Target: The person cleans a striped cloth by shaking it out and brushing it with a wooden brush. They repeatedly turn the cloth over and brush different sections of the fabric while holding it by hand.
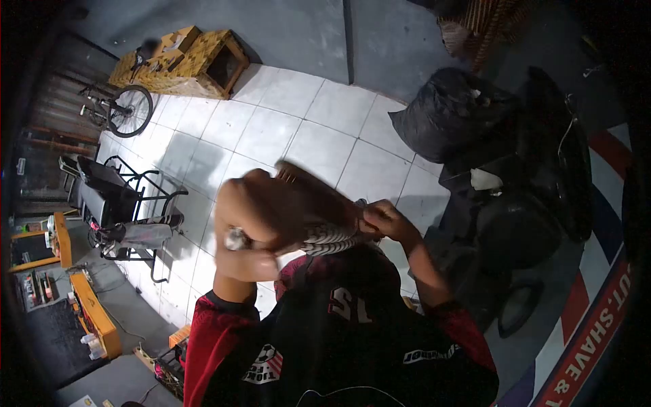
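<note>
In front of my chest, my left hand point(247, 227) is closed, its fingers curled round a bunched grey-white bit that shows beside the thumb. My right hand point(383, 220) pinches the right end of a black-and-white striped cloth point(332, 239), which runs in folds between the two hands. A long dark brown piece point(315, 193) slants above the cloth, from beyond my left knuckles down to my right fingers; I cannot tell what it is. Motion blurs my left hand and this piece. The cloth's left part is hidden behind my left hand.
A bulging black bag point(451, 112) sits by the wall at right among dark items. On the left stand a black chair point(112, 193), a bicycle point(125, 112) and orange-framed shelves point(91, 315). A yellow-patterned table point(196, 64) is farther back. White tiles point(319, 146) cover the floor.
</note>
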{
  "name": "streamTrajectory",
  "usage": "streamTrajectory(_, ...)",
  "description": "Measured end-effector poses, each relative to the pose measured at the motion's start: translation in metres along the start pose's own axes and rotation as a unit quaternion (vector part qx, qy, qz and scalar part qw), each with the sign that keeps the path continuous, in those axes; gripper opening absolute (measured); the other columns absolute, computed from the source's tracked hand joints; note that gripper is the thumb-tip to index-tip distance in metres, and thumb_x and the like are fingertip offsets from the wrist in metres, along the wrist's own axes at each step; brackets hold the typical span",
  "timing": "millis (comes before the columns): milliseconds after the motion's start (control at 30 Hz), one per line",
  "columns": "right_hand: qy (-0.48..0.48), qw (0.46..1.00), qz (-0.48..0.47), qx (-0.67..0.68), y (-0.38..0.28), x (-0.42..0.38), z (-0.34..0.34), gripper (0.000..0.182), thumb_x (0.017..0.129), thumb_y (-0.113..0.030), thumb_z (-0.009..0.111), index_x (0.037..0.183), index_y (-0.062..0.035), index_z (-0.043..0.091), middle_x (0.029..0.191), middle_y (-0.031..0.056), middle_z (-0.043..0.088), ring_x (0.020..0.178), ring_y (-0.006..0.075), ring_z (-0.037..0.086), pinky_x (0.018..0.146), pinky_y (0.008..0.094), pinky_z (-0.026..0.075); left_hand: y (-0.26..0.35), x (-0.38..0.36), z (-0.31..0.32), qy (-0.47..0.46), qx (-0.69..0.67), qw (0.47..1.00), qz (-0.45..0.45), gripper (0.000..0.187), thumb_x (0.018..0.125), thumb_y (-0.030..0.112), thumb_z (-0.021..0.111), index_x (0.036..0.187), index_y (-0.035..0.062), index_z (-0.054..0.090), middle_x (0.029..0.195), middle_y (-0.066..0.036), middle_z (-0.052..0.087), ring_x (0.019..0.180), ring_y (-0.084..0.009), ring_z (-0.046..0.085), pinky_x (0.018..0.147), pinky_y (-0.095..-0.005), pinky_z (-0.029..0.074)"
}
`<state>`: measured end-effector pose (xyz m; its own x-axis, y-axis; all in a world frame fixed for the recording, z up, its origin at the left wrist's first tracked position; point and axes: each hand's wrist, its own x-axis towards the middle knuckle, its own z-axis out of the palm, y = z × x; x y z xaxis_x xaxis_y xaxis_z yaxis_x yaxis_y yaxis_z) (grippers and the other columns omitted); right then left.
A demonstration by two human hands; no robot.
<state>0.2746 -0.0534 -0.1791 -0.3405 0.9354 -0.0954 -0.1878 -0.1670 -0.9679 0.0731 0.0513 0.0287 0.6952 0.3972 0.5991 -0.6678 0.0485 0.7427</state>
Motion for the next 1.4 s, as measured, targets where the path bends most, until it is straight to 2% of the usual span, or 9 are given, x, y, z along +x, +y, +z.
streamTrajectory(100,0.001,0.950,0.261,-0.170,0.089,0.002,-0.031,0.035,0.090,-0.036,0.046,0.084,-0.0046,0.059,0.051,0.0019,0.046,0.047,0.0149,0.048,0.042,0.0286,0.038,0.011,-0.007,-0.013,-0.010,-0.145,0.988,0.058,0.043,0.084,0.023,0.060,0.052,0.0094,0.035,0.040,0.003,0.038,0.027,-0.0071,0.033,0.026,-0.0214,0.024)
streamTrajectory(300,0.159,0.689,0.347,-0.616,0.223,-0.078,-0.060,0.040,0.076,-0.045,0.057,0.076,-0.0047,0.061,0.073,0.0152,0.062,0.071,0.0316,0.061,0.062,0.0434,0.049,0.038,-0.012,-0.022,-0.086,-0.204,0.972,0.082,0.047,0.085,0.019,0.058,0.047,0.0092,0.033,0.040,0.002,0.034,0.028,-0.0093,0.033,0.028,-0.0225,0.025)
streamTrajectory(433,0.207,0.720,0.399,-0.529,0.218,-0.083,-0.091,0.039,0.081,-0.040,0.053,0.085,-0.0016,0.062,0.083,0.0169,0.063,0.076,0.0330,0.061,0.062,0.0458,0.048,0.025,-0.024,0.000,0.070,-0.053,0.992,0.091,0.031,0.084,0.026,0.061,0.063,0.0104,0.044,0.039,0.003,0.036,0.029,-0.0069,0.034,0.027,-0.0219,0.029)
streamTrajectory(567,0.246,0.894,0.131,-0.350,0.059,-0.021,-0.052,0.035,0.087,-0.028,0.050,0.074,0.0024,0.062,0.053,0.0070,0.049,0.046,0.0132,0.048,0.045,0.0297,0.037,-0.018,-0.036,-0.005,0.128,-0.040,0.991,0.011,0.043,0.088,0.045,0.036,0.064,0.0110,0.043,0.041,-0.001,0.037,0.029,-0.0112,0.036,0.026,-0.0244,0.030)
streamTrajectory(700,-0.061,0.998,0.018,0.007,-0.033,0.017,-0.011,0.032,0.090,-0.026,0.048,0.074,-0.0015,0.060,0.052,-0.0061,0.038,0.043,0.0027,0.028,0.040,0.0215,0.024,-0.017,-0.009,-0.014,-0.086,-0.251,0.962,-0.069,0.058,0.091,0.050,0.022,0.050,0.0124,0.035,0.036,0.000,0.034,0.025,-0.0103,0.032,0.024,-0.0233,0.026)
streamTrajectory(933,-0.126,0.874,0.288,-0.370,0.137,0.035,-0.077,0.051,0.074,-0.051,0.061,0.081,-0.0002,0.065,0.058,0.0052,0.055,0.051,0.0130,0.051,0.048,0.0290,0.042,0.035,-0.022,-0.011,-0.067,-0.268,0.961,0.025,0.062,0.091,0.053,0.016,0.046,0.0131,0.031,0.038,0.001,0.031,0.027,-0.0074,0.029,0.024,-0.0208,0.026)
streamTrajectory(1167,0.187,0.662,0.384,-0.616,0.198,-0.026,-0.082,0.032,0.081,-0.033,0.052,0.087,-0.0048,0.065,0.093,0.0162,0.063,0.088,0.0325,0.061,0.073,0.0417,0.048,0.043,-0.038,-0.002,-0.043,-0.230,0.971,0.054,0.064,0.090,0.056,0.015,0.049,0.0113,0.037,0.038,0.001,0.031,0.026,-0.0080,0.027,0.024,-0.0230,0.025)
streamTrajectory(1233,0.203,0.727,0.318,-0.574,0.140,-0.014,-0.076,0.033,0.081,-0.032,0.054,0.080,-0.0002,0.064,0.073,0.0183,0.063,0.071,0.0349,0.063,0.062,0.0426,0.048,0.029,-0.037,0.017,0.115,-0.212,0.970,0.041,0.065,0.090,0.056,0.018,0.047,0.0113,0.037,0.035,0.002,0.027,0.024,-0.0098,0.025,0.023,-0.0246,0.023)
streamTrajectory(1400,-0.032,0.965,0.235,-0.114,-0.013,0.028,-0.055,0.038,0.085,-0.034,0.056,0.071,0.0013,0.062,0.049,-0.0017,0.044,0.041,0.0056,0.037,0.035,0.0237,0.030,-0.006,-0.021,0.010,-0.078,-0.246,0.964,-0.067,0.068,0.091,0.052,0.018,0.040,0.0097,0.029,0.032,0.000,0.023,0.022,-0.0143,0.021,0.022,-0.0271,0.019)
